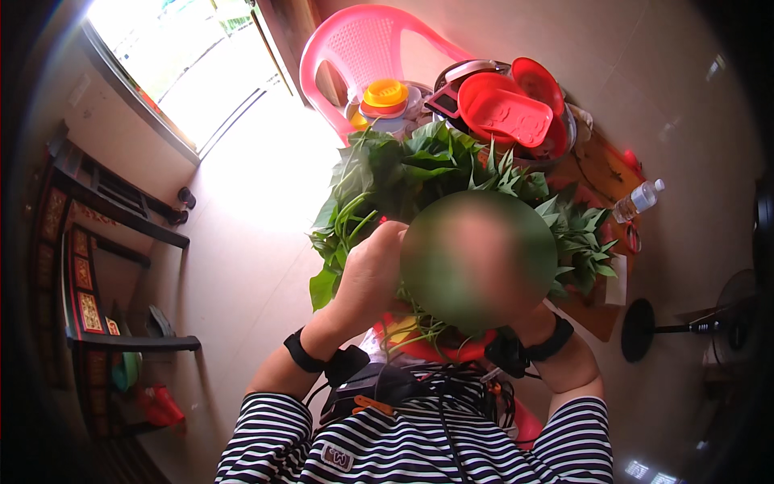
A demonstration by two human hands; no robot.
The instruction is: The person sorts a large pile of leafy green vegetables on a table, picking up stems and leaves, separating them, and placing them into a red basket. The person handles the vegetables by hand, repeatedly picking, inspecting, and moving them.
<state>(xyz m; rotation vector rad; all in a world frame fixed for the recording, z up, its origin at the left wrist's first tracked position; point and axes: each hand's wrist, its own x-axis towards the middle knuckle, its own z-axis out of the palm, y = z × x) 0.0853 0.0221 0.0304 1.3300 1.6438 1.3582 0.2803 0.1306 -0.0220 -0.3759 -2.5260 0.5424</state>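
Observation:
A large heap of leafy green stems (423, 163) lies before me, with long pale stalks hanging at its left and near side. My left hand (373, 266) is at the left front of the heap, its fingers curled; their tips are hidden by a round blur. Most of my right hand (490, 260) lies inside that blur, over the leaves, so its fingers and anything in them cannot be made out. Below both hands, loose stalks rest over a red item (462, 349) near my lap. Black bands with small dark devices are on both wrists.
Beyond the leaves stand a pink plastic chair (357, 36), stacked plastic bowls (386, 95) and red trays (514, 115). At right are a clear plastic bottle (638, 201), scissors (632, 237) and a black fan (638, 330). A dark wooden bench (133, 343) stands at left.

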